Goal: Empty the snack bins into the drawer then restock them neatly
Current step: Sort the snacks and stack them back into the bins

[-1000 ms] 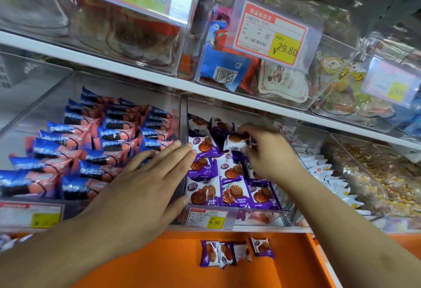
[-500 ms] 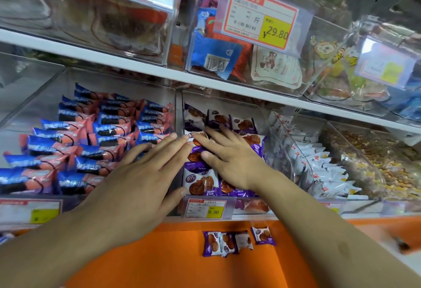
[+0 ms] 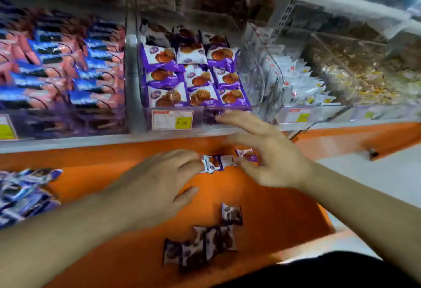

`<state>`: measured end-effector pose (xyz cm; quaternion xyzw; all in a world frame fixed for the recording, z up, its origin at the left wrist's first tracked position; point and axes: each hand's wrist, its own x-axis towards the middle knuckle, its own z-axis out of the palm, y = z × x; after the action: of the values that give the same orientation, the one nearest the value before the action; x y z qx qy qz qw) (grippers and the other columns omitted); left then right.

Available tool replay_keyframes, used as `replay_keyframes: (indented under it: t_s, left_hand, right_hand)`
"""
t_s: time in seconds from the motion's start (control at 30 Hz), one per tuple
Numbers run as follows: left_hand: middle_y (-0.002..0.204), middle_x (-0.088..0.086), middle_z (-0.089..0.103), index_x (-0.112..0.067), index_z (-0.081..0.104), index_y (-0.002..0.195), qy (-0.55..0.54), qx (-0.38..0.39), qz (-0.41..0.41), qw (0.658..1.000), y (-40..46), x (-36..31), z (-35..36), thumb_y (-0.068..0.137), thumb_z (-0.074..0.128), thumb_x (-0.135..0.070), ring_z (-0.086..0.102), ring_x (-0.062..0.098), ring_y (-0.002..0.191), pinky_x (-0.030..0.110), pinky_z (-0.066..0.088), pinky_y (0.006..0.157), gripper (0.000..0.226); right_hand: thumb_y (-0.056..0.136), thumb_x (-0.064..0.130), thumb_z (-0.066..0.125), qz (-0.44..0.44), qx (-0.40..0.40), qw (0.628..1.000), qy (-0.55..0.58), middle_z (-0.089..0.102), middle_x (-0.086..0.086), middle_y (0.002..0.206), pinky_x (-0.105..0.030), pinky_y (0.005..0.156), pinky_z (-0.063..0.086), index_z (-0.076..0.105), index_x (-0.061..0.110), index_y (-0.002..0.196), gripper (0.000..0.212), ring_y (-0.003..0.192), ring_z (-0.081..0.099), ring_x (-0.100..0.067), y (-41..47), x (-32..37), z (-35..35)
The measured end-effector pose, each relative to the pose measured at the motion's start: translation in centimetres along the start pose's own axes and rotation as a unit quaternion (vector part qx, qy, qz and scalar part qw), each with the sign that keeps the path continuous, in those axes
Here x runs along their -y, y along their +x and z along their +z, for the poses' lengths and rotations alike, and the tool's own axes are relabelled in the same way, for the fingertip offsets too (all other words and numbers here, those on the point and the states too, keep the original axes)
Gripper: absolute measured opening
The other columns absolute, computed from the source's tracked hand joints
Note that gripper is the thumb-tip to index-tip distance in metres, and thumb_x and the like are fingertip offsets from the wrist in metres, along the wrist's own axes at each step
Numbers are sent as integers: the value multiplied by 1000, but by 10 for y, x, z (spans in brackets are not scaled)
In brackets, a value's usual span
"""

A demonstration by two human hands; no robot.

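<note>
- shop shelving fills the view, with clear acrylic bins on a white shelf (image 3: 68, 145) above an open orange drawer (image 3: 262, 201).
- purple waffle-cookie packets (image 3: 193, 75) lie in tidy rows inside the middle bin (image 3: 250, 64), which sits beyond the fingertips of both hands; a yellow-and-white price tag (image 3: 172, 120) hangs on its front.
- blue-and-pink snack packets (image 3: 57, 68) fill the bin further left, white sachets (image 3: 303, 82) fill the bin to the right, and a yellowish loose mix (image 3: 364, 78) sits past that.
- left hand (image 3: 155, 182) reaches over the drawer, fingers loosely curved and close together, their tips touching a small purple packet (image 3: 213, 163) at the back of the drawer; no clear grip shows.
- right hand (image 3: 271, 157) hovers just beside it, fingers spread apart; whether they touch a second purple packet (image 3: 246, 154) under them cannot be told.
- dark purple packets (image 3: 205, 242) lie scattered on the drawer floor nearer the person than both hands.
- blue wrappers (image 3: 25, 194) are piled in the drawer, well left of the left hand's wrist.
- motion blur softens most edges.
</note>
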<state>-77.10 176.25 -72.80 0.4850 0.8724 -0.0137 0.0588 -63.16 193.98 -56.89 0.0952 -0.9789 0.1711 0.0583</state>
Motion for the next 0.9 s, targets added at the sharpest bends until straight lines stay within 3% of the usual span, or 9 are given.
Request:
replay_keyframes:
  t_s: [0.07,0.1,0.13,0.2,0.3,0.47,0.57,0.7,0.9]
  left_hand:
    - [156,46,18,-24,36,156,-73,151,-132,977,58,-39,181,35,104,-54,48,30,128,29,49,100,142]
    - [161,38,18,-26,40,153,-176,181,-81,964,49,-42,228,24,100,-65,45,25,129,29,47,102,148]
    - [164,17,29,-28,46,149,-244,173,6,954,22,-32,236,40,98,-65,42,17,131,28,44,106,126]
    - [154,-19,31,-39,42,149,-296,264,2,918,-66,-12,144,75,60,-76,32,5,136,29,38,113,84]
    - [167,-11,13,-47,21,160,-254,264,73,928,-66,-27,96,77,49,-87,12,20,154,43,28,123,96]
    - [170,1,5,-50,11,161,-232,347,75,905,-60,-57,136,61,38,-103,10,33,155,50,24,124,116]
    - [164,1,13,-52,12,159,-229,325,86,913,-67,-66,158,89,58,-74,26,32,147,48,38,116,87]
    - [140,-7,33,-64,14,147,-313,337,73,885,-72,-62,165,91,67,-60,48,17,116,39,54,92,77]
    - [147,-15,46,-49,38,147,-379,354,48,854,-76,-44,152,89,74,-51,52,11,126,39,53,99,68]
  right_hand:
    - [86,8,62,-28,-5,997,-65,57,-10,150,-44,118,40,74,7,118,35,140,51,-30,-25,-17,18]
    - [86,12,60,-21,12,997,-74,61,-9,144,-45,112,45,74,9,120,36,134,56,-30,-37,-26,30]
    - [87,17,60,6,51,996,-68,62,-6,140,-44,107,49,72,13,124,39,131,57,-28,-47,-35,44]
    - [89,26,62,100,186,977,-32,55,0,146,-39,108,50,61,25,140,51,138,50,-19,-65,-51,78]
    - [97,31,68,168,361,917,20,39,-2,161,-23,122,26,36,30,161,71,153,31,-19,-80,-85,133]
    - [90,40,78,181,509,839,59,22,-7,167,-43,122,33,22,44,163,92,153,25,-30,-87,-115,205]
    - [88,58,74,163,525,832,70,19,-1,164,-52,120,35,25,55,157,85,148,26,-35,-96,-103,229]
    - [86,65,74,184,521,827,99,19,4,156,-51,115,39,38,53,150,74,143,27,-33,-104,-87,241]
    - [86,58,77,198,513,831,77,36,0,138,-42,97,46,57,43,128,48,126,42,-29,-101,-64,249]
